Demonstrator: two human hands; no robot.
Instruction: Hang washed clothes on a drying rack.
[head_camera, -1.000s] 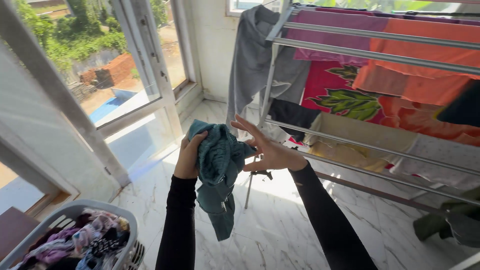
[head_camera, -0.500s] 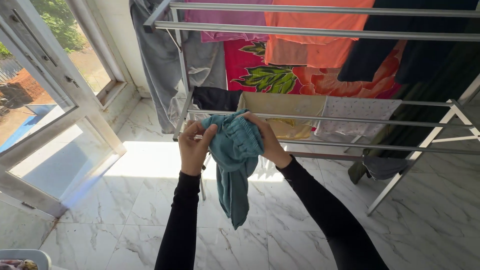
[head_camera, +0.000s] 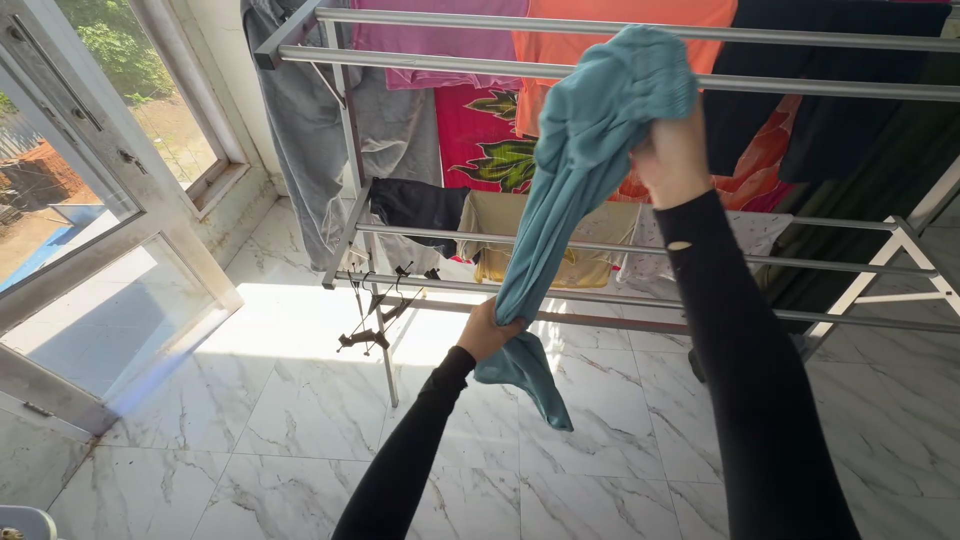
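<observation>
Drying rack (head_camera: 600, 85): metal rails, already carrying garments; the top rails run behind the raised cloth. Teal garment (head_camera: 580, 170): stretched between both hands in front of the rack. Right hand (head_camera: 672, 155) clenches the bunched upper end; left hand (head_camera: 487, 332) grips lower down. Recommended: keep the fabric taut and spread it flat, avoiding overlap with the orange shirt (head_camera: 620, 15).

Teal garment (head_camera: 585, 150), stretched diagonally, lower end dangling

Teal garment (head_camera: 585, 150): formerly bunched between both hands, now stretched long. Right hand (head_camera: 672, 152) raised far, near upper rail (head_camera: 800, 84); left hand (head_camera: 487, 332) lowered, gripping the lower part.
</observation>
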